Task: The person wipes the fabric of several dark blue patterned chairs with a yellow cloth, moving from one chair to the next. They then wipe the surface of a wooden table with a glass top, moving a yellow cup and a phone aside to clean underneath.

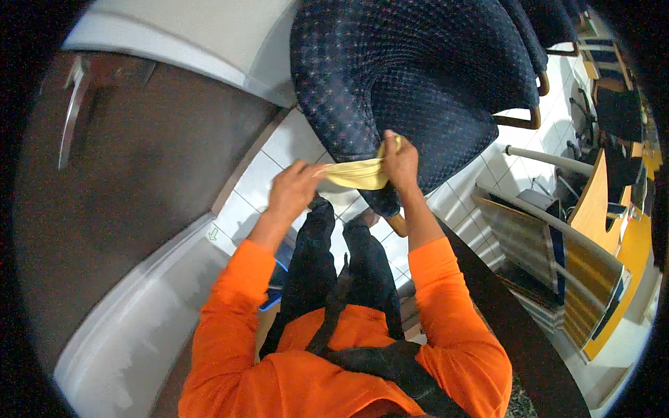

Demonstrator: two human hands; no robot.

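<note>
A yellow cloth [357, 173] is stretched between my two hands in front of my body. My left hand [294, 188] pinches its left end. My right hand [401, 161] grips the other end, with a bit of the fabric showing above the fingers. Just beyond the cloth stands a dark blue patterned upholstered chair [425, 76], whose seat edge lies close to my right hand. Whether the cloth touches the chair, I cannot tell.
A dark brown door [153, 160] with a metal handle [72, 115] is on the left. White floor tiles [261, 180] lie under my feet. On the right are wooden desks [592, 202] and a dark curved tabletop [516, 327]. A blue-edged object [273, 299] sits beside my left leg.
</note>
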